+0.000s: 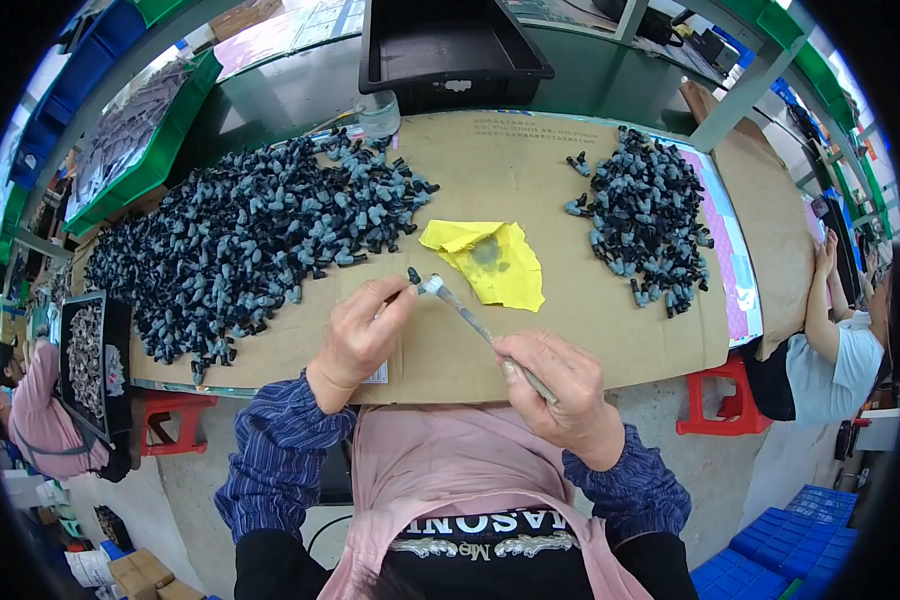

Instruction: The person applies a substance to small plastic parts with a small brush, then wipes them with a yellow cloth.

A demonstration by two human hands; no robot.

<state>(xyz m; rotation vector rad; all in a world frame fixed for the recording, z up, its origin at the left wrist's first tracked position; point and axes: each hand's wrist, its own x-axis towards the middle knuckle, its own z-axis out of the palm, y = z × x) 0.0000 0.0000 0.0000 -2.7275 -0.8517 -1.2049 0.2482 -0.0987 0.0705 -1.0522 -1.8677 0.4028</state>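
Between the thumb and fingers of my left hand is a small black-and-grey part, held over the cardboard. My right hand is closed round the handle of a slim brush. The brush's pale tip is at the small part or very close to it. Just beyond lies a crumpled yellow cloth with a dark damp stain. A wide heap of similar small parts covers the left side, and a smaller heap lies to the right.
A black bin and a clear cup stand at the back. Far left is a green tray of dark pieces. Red stools flank the table. One co-worker is at the right, others at the left.
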